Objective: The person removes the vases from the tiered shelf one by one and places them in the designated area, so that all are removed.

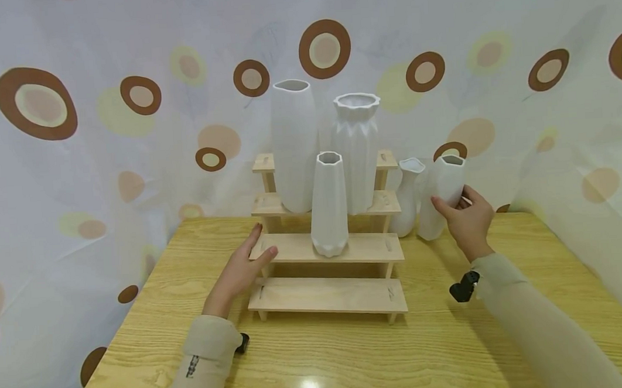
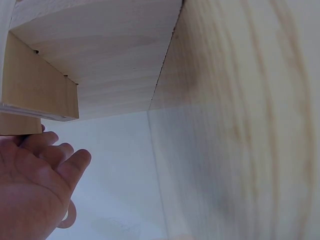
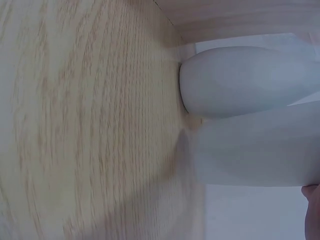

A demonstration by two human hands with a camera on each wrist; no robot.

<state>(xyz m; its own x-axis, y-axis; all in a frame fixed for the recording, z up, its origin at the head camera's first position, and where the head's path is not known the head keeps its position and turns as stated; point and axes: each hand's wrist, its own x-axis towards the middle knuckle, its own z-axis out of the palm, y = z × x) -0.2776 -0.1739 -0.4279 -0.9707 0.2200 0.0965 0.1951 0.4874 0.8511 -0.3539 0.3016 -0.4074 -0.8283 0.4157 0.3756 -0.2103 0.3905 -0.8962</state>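
Observation:
My right hand [image 1: 469, 218] grips a white vase [image 1: 442, 196] near its upper part, thumb in front and fingers behind. The vase leans slightly to the right, its base close to the table; in the right wrist view the vase [image 3: 255, 145] lies alongside another white vase [image 3: 245, 80]. That vase, with a flared rim [image 1: 408, 197], stands between it and the stand. My left hand [image 1: 241, 274] rests at the left end of a tiered wooden stand [image 1: 366, 247], thumb over the shelf edge. In the left wrist view its fingers [image 2: 75, 167] are loosely bent beside the boards.
On the stand are a tall smooth vase [image 1: 294, 148], a pleated vase [image 1: 359, 156] and a smaller faceted vase [image 1: 329, 207]. The lowest shelf [image 1: 327, 294] is bare. A patterned cloth [image 1: 176, 43] hangs behind the wooden table [image 1: 319, 352].

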